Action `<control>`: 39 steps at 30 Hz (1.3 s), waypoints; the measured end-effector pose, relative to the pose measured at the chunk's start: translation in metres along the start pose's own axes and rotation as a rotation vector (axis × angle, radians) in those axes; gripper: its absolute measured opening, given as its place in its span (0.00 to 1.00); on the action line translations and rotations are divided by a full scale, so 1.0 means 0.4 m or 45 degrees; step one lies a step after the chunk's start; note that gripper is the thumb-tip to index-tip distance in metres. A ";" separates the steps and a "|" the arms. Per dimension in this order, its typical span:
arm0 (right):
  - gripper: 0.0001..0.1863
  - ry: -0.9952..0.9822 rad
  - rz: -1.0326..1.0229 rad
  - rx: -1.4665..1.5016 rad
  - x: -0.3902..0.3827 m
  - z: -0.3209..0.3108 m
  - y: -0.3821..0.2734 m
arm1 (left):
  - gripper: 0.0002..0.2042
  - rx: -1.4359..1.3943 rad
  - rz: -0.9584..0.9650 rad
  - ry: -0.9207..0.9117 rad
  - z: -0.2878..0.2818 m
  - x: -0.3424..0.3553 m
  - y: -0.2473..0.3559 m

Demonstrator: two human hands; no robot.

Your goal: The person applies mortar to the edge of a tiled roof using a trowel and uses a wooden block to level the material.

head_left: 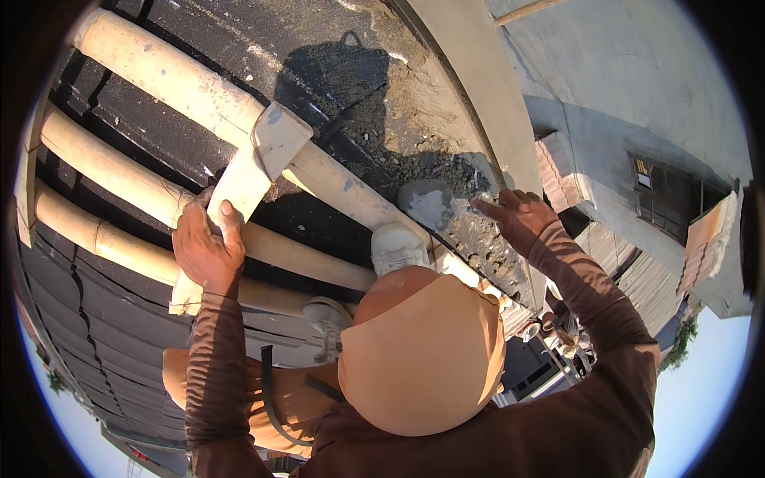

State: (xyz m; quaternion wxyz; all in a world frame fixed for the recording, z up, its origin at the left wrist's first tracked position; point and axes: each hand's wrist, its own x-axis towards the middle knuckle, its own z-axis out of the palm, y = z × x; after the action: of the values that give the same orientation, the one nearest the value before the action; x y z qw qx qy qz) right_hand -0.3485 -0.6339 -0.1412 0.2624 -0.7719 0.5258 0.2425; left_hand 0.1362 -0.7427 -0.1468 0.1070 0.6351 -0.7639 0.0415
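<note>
My right hand [522, 221] is closed at the top of the roof edge, its fingers around the end of what looks like a trowel [428, 204]. The trowel's grey, mortar-smeared blade lies over rough, crumbly mortar [478, 251] along the wall. On the left, my left hand [209, 247] is wrapped round a pale, flat crosspiece [243, 185] of a bamboo ladder. This crosspiece lies over the bamboo poles [171, 72], and its far end is a wider, grey-stained block. Part of the trowel's handle is hidden by my fingers.
Dark corrugated roofing [103, 319] slopes away under the poles. My pale shoe [398, 248] stands beside the upper pole, close to my bent knee [422, 350]. A grey plastered wall [470, 72] rises to the right; beyond it is a building with a window [665, 195].
</note>
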 end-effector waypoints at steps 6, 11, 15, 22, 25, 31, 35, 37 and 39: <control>0.34 -0.060 0.166 0.182 -0.073 -0.041 -0.006 | 0.19 -0.037 0.034 0.034 0.001 0.003 -0.005; 0.34 0.605 -0.069 0.050 0.104 -0.023 -0.036 | 0.19 -0.030 0.023 0.037 0.003 0.009 0.009; 0.36 0.639 -0.275 -0.121 0.200 0.047 0.041 | 0.20 -0.023 0.001 -0.017 0.007 0.007 0.001; 0.33 -0.187 0.147 -0.061 -0.114 0.283 0.106 | 0.20 -0.116 0.032 0.053 0.018 0.004 -0.005; 0.31 -0.303 0.298 -0.042 -0.215 0.353 0.116 | 0.22 -0.057 -0.016 0.050 0.016 -0.003 -0.004; 0.32 0.085 0.466 0.323 -0.147 0.346 0.044 | 0.27 -0.018 -0.095 0.011 0.019 -0.011 -0.011; 0.31 0.081 0.376 0.389 -0.041 0.385 0.003 | 0.29 -0.056 -0.094 -0.013 0.017 -0.004 -0.015; 0.31 0.043 0.395 0.338 -0.066 0.434 0.011 | 0.29 -0.112 -0.085 -0.033 0.021 -0.004 -0.024; 0.33 -0.036 0.465 0.324 -0.140 0.514 0.053 | 0.29 -0.137 0.011 0.108 0.039 -0.008 -0.031</control>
State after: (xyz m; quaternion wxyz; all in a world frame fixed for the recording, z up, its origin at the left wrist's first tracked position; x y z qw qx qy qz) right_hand -0.4073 -0.4664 -0.2612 0.3167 -0.6210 0.6796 0.2285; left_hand 0.1473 -0.7450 -0.1637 0.1732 0.6228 -0.7625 0.0276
